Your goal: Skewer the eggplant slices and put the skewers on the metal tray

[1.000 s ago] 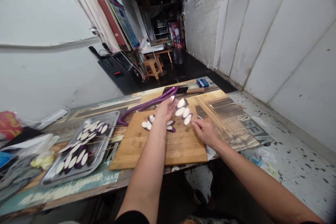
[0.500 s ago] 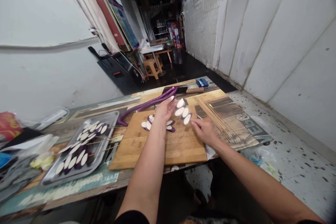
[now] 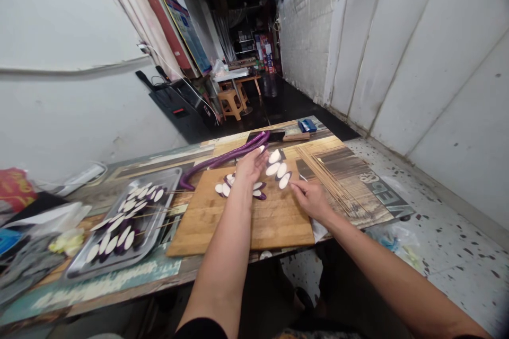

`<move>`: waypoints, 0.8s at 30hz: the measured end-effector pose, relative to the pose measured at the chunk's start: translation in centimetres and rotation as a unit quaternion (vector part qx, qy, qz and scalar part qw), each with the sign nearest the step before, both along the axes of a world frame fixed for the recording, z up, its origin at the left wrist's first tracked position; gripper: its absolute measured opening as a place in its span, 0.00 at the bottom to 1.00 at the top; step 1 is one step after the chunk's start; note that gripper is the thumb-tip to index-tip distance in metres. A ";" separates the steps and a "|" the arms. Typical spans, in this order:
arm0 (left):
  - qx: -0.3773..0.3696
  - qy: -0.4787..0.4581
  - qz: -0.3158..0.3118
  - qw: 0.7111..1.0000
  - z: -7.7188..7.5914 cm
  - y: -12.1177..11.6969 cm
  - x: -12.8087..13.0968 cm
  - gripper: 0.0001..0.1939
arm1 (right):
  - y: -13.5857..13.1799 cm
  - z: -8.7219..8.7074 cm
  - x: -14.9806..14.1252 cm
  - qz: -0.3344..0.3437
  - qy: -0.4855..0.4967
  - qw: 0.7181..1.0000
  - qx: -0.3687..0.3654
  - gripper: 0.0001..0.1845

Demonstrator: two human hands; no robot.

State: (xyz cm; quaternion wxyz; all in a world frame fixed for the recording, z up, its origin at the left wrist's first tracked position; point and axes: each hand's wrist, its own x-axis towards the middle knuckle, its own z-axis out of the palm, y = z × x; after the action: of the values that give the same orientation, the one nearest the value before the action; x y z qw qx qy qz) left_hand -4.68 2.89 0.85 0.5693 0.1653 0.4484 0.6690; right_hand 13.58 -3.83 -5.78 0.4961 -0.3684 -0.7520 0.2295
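Head view, eggplant slices [image 3: 282, 170], just beside right fingers [image 3: 296, 185]

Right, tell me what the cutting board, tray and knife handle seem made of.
Cutting board: wood or bamboo, smooth, by its tan streaks.
Tray: probably stainless steel, from its grey metallic sheen.
Knife handle: perhaps wood, matte, from its pale brown; grain unclear.

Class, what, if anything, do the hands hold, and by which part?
The right hand pinches the row of eggplant slices at its near end; the left hand holds one slice, grip unclear.
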 end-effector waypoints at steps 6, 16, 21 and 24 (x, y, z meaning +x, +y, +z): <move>0.007 0.013 -0.003 1.000 -0.1 0.0 0.0 0.02 | 0.0 0.0 -0.1 -0.006 -0.008 1.000 -0.001 0.13; 0.005 0.008 -0.006 1.000 -0.3 0.2 -0.2 0.02 | -0.1 0.1 0.0 0.000 0.004 1.000 0.006 0.13; 0.014 0.020 -0.006 1.000 -0.6 0.2 -0.3 0.03 | 0.0 0.0 0.0 -0.001 0.000 1.000 0.008 0.13; 0.021 0.029 -0.005 0.999 -0.7 0.2 -0.4 0.02 | 0.0 0.0 0.0 -0.001 0.004 1.000 0.008 0.13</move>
State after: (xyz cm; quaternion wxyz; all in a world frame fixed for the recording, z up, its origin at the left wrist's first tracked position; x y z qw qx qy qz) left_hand -5.05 3.13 0.17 0.5560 0.1987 0.4501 0.6699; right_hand 13.59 -3.81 -5.80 0.5022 -0.3648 -0.7512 0.2245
